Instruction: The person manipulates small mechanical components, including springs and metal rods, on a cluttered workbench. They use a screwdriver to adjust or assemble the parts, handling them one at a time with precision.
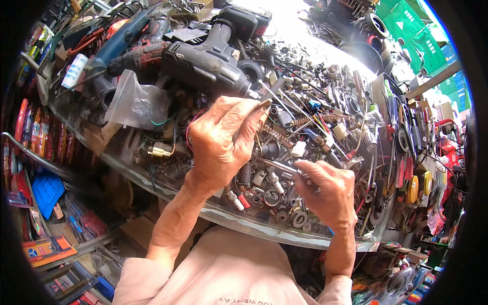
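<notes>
The counter is packed almost edge to edge with loose metal parts, springs, washers and wires, so a hand finds no bare patch to set down on. At the far side a black cordless drill and a blue power tool lie across the heap and bar the way. A clear plastic bag covers the far left corner. Hanging tools crowd the right edge. Free room lies only above the pile and along the near rim.
</notes>
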A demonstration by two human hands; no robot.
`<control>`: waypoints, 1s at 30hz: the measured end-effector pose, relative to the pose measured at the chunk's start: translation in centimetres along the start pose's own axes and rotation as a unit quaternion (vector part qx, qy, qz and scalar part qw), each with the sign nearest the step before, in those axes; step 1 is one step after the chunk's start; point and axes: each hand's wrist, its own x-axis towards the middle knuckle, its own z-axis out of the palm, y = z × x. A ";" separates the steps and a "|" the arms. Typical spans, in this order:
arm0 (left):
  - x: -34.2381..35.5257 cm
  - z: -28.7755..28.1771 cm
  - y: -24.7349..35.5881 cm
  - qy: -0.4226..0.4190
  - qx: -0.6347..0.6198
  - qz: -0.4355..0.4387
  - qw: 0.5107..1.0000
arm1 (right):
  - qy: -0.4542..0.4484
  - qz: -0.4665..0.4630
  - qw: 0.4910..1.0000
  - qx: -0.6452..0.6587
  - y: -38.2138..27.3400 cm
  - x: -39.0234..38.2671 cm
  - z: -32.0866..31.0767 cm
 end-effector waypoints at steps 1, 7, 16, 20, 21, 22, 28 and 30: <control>0.1 -0.1 0.3 0.000 0.001 -0.014 1.000 | -0.004 -0.015 1.000 0.022 -0.7 0.5 0.1; 0.3 -0.1 -0.3 0.017 0.000 -0.014 1.000 | -0.118 -0.007 0.991 -0.055 -1.6 3.0 1.9; 0.4 -0.3 -0.1 0.014 -0.009 -0.025 1.000 | -0.123 0.005 0.991 -0.055 -0.9 2.1 0.8; 0.2 -0.3 0.0 0.017 -0.014 -0.043 0.999 | -0.028 -0.007 0.999 -0.043 -0.6 1.2 -0.8; 0.2 -0.3 -0.1 0.016 -0.011 -0.043 0.999 | -0.032 0.015 0.998 -0.050 -0.4 1.1 -1.8; 0.2 -0.3 -0.1 0.015 -0.008 -0.043 0.999 | -0.009 0.024 0.996 -0.081 0.5 0.6 -2.1; 0.5 -0.2 0.4 0.000 -0.024 -0.022 0.999 | 0.071 0.126 0.974 -0.176 4.5 0.5 -3.2; 0.4 0.0 0.4 -0.022 -0.045 0.001 0.999 | 0.045 0.156 0.970 -0.181 4.6 0.5 -3.3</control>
